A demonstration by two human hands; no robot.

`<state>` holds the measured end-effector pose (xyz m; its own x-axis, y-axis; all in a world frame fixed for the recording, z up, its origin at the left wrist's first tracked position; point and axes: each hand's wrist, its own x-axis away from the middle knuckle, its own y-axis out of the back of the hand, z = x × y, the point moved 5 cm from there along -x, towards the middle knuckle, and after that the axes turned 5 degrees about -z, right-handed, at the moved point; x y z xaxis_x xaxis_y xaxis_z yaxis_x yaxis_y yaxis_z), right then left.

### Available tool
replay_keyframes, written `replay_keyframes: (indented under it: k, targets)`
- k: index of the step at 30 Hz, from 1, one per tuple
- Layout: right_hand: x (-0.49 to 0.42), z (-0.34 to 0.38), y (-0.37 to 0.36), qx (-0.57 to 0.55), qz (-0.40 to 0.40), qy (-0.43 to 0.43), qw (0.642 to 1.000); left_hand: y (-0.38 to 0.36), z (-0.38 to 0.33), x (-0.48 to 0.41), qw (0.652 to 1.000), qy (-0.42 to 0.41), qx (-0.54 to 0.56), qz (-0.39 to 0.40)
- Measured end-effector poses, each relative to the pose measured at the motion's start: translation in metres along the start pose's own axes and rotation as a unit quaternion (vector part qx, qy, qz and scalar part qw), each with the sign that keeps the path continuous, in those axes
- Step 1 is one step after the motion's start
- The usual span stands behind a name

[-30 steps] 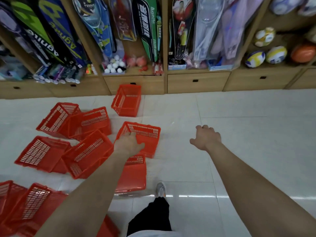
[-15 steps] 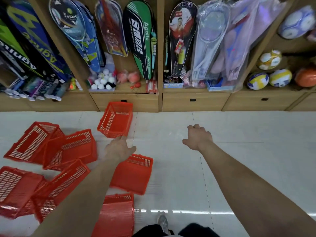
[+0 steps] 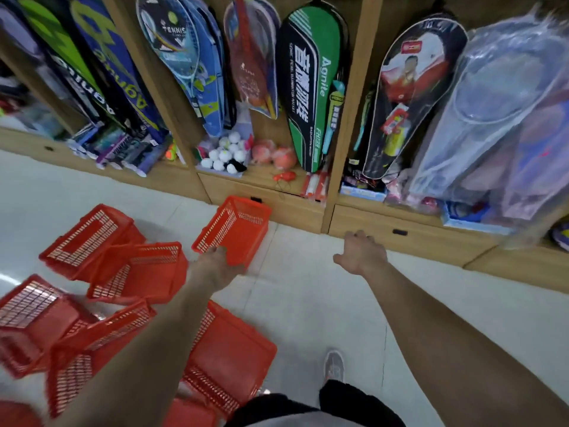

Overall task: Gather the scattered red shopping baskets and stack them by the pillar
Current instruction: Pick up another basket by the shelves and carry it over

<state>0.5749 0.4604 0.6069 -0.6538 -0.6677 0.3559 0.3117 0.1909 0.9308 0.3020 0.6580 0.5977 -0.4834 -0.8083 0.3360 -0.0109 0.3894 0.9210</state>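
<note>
Several red shopping baskets lie scattered on the white floor. One basket (image 3: 237,229) stands furthest away, just before the wooden shelf. My left hand (image 3: 215,268) reaches out to it, fingertips at its near rim, not clearly closed on it. Other baskets lie tipped at the left (image 3: 89,238), (image 3: 141,272), (image 3: 30,322), and one basket (image 3: 231,359) sits under my left forearm. My right hand (image 3: 360,254) hovers above the floor to the right, fingers loose, holding nothing. No pillar is in view.
A wooden shelf unit (image 3: 409,238) with low drawers runs across the back, hung with racket bags (image 3: 311,87) and holding small balls (image 3: 228,155). My shoe (image 3: 334,365) stands on the tiled floor (image 3: 308,303) right of the baskets.
I have stepped closer to the shelf. My left hand moved forward from the middle basket to the near rim of the furthest one. My right hand stays out in front, empty.
</note>
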Motion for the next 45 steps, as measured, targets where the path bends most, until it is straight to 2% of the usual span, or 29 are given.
replay_keyframes:
  k: [5, 10, 19, 24, 27, 31, 35, 39, 42, 45]
  targets:
    - [-0.113, 0.031, 0.045, 0.019, 0.021, 0.076, 0.997, 0.019, -0.002, -0.051, 0.995, 0.085, 0.053, -0.025]
    - [-0.21, 0.09, 0.063, 0.05, 0.036, 0.155, 0.986, 0.023, 0.028, -0.097, 0.983, 0.173, 0.049, -0.031]
    - [-0.379, 0.221, 0.053, 0.118, 0.081, 0.246, 0.959, 0.001, 0.094, -0.225, 0.957, 0.269, 0.103, -0.014]
    - [-0.454, 0.299, 0.04, 0.101, 0.102, 0.282, 0.949, -0.006, 0.131, -0.29, 0.936, 0.317, 0.155, -0.006]
    - [-0.507, 0.332, 0.003, 0.105, 0.122, 0.312, 0.936, -0.035, 0.158, -0.327, 0.912, 0.363, 0.19, -0.003]
    - [-0.597, 0.356, -0.081, 0.129, 0.16, 0.324, 0.923, -0.111, 0.187, -0.381, 0.881, 0.418, 0.218, 0.035]
    - [-0.7, 0.363, -0.192, 0.113, 0.17, 0.278, 0.939, -0.216, 0.214, -0.447, 0.854, 0.462, 0.236, 0.039]
    - [-0.782, 0.355, -0.31, 0.086, 0.185, 0.243, 0.948, -0.33, 0.238, -0.507, 0.809, 0.514, 0.283, 0.024]
    - [-0.82, 0.342, -0.382, 0.043, 0.169, 0.218, 0.96, -0.402, 0.253, -0.541, 0.787, 0.539, 0.299, 0.001]
    - [-0.836, 0.328, -0.431, 0.038, 0.143, 0.234, 0.961, -0.452, 0.26, -0.561, 0.774, 0.545, 0.32, -0.04]
